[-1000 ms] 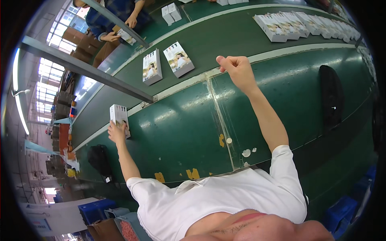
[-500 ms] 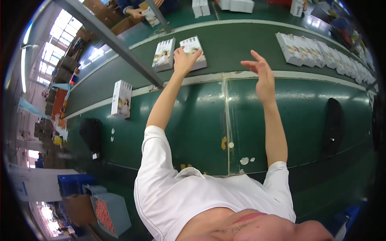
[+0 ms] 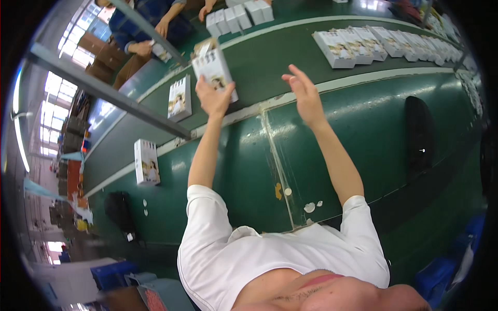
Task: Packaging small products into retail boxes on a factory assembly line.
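My left hand (image 3: 213, 99) grips the near end of a white printed carton (image 3: 213, 65), thumb and fingers spread across its sides. The carton looks tilted up over the dark green belt, and a brown patch shows at its far end. A similar carton (image 3: 179, 99) lies on the belt just left of it. My right hand (image 3: 307, 101) hovers above the near edge of the belt with its fingers apart, holding nothing. Further left, another white carton (image 3: 147, 162) rests at the border of the green table (image 3: 233, 171).
A long row of white cartons (image 3: 342, 46) lies along the belt at right. A grey metal bar (image 3: 114, 96) slants across the left. Across the belt, a co-worker's hands (image 3: 155, 36) work near more white boxes (image 3: 233, 19). Dark objects (image 3: 419, 132) lie on the table's sides.
My left hand has closed on the right-hand carton and tilted it up from the belt. My right hand stays open in the air. The whole view has swung, shifting the scene.
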Tool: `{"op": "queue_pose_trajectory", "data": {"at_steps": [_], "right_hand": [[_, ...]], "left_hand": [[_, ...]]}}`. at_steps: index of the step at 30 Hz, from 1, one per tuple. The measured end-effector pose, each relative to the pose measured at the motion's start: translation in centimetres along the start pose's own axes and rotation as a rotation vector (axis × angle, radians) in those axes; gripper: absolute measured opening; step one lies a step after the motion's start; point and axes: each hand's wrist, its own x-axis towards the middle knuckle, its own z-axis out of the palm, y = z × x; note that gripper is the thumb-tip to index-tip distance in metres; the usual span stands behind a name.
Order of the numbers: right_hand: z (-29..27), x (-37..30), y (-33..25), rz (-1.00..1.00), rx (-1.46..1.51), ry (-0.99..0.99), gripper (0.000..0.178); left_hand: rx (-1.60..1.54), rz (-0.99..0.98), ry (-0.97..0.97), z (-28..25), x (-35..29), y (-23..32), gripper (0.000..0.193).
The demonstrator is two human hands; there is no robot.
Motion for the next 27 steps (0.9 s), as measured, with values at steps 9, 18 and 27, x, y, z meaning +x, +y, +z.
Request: {"op": "queue_pose_trajectory", "data": {"at_steps": [9,18,27], "right_hand": [[4.9,-2.6,1.7,-0.009,0.315,-0.031,0.060],[5.8,-4.8,1.0,-0.131,0.104,-0.034,0.052],[6.3,-5.0,-0.6,0.129,0.315,-0.154,0.034]], "left_hand": [[-0.676,0.040,-0.139,-7.9,-9.0,10.4,0.118],[-1.142,-0.157,-0.472,-9.4,-9.6,9.7,0.071],[-1.300,-0.326,-0.470,-10.8,-9.5,9.1,0.055]]}}
